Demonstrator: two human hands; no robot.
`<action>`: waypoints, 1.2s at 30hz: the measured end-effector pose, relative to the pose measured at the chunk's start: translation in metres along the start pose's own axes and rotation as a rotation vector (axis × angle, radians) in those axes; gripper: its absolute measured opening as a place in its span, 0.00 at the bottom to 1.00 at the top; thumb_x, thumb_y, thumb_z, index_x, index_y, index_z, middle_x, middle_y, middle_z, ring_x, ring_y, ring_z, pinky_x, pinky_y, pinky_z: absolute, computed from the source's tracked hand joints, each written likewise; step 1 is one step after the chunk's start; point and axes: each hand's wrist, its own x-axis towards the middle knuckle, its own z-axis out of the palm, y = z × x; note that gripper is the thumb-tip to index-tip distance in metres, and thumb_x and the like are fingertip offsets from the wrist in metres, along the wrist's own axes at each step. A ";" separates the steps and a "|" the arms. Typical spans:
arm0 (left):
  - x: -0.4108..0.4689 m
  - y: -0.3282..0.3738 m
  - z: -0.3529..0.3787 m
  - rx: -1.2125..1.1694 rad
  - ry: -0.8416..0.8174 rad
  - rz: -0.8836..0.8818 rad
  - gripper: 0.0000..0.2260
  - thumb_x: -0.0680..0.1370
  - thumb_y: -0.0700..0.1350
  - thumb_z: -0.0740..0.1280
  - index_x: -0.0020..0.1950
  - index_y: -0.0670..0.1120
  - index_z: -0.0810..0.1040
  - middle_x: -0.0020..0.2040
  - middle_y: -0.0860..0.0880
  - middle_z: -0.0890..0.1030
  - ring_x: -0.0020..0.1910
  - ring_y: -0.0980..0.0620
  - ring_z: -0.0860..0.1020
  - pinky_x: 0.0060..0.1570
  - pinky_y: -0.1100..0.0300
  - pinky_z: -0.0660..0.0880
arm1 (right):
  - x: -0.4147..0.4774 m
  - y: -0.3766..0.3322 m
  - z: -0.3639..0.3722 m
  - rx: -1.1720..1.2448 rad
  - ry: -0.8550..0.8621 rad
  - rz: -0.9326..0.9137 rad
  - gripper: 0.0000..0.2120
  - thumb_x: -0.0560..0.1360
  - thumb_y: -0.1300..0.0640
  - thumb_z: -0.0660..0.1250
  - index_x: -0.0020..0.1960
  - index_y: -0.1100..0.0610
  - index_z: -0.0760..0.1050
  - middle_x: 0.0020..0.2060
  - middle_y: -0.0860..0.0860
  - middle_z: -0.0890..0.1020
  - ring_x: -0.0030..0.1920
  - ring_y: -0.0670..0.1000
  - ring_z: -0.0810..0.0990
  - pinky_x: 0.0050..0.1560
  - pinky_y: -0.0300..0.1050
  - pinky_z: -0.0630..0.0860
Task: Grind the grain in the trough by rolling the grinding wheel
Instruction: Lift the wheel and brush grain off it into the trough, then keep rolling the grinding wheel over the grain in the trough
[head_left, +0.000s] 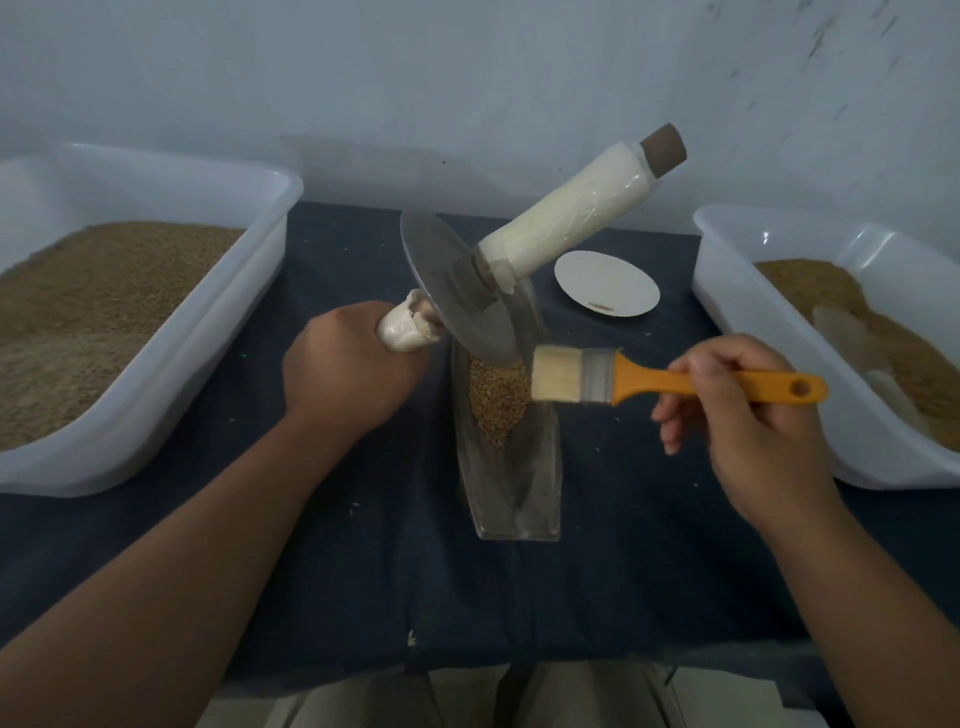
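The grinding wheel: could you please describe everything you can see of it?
The grinding wheel is a grey metal disc on an axle wrapped in cream tape, brown core showing at the far end. It is tilted, lower rim in the clear trough by the grain. The left hand grips the near axle end.

The trough (519, 493), narrow and clear, lies lengthwise. Brown grain (496, 400) is heaped in its middle. The grinding wheel (457, 291), a grey metal disc on a white-wrapped axle, tilts steeply over the trough's far half, its lower rim at the grain's far edge.
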 end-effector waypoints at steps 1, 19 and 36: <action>0.000 0.000 0.000 -0.003 -0.006 0.001 0.11 0.74 0.57 0.73 0.38 0.52 0.79 0.34 0.54 0.81 0.35 0.53 0.80 0.36 0.57 0.72 | -0.001 0.005 -0.005 0.002 0.038 0.001 0.12 0.87 0.46 0.62 0.55 0.51 0.81 0.43 0.54 0.86 0.37 0.54 0.86 0.35 0.44 0.83; 0.006 -0.009 0.003 0.445 -0.048 0.231 0.12 0.73 0.60 0.67 0.34 0.55 0.74 0.30 0.56 0.75 0.29 0.57 0.73 0.30 0.63 0.63 | 0.027 0.000 -0.025 -0.743 0.143 -0.422 0.28 0.79 0.51 0.69 0.77 0.54 0.69 0.75 0.49 0.72 0.77 0.50 0.70 0.77 0.50 0.66; 0.023 0.031 -0.031 0.912 -0.325 0.476 0.11 0.75 0.64 0.64 0.43 0.59 0.70 0.36 0.57 0.71 0.37 0.52 0.74 0.38 0.56 0.70 | 0.048 0.007 0.036 -1.286 -0.284 -0.240 0.20 0.75 0.35 0.68 0.40 0.50 0.71 0.33 0.49 0.73 0.33 0.56 0.69 0.36 0.48 0.59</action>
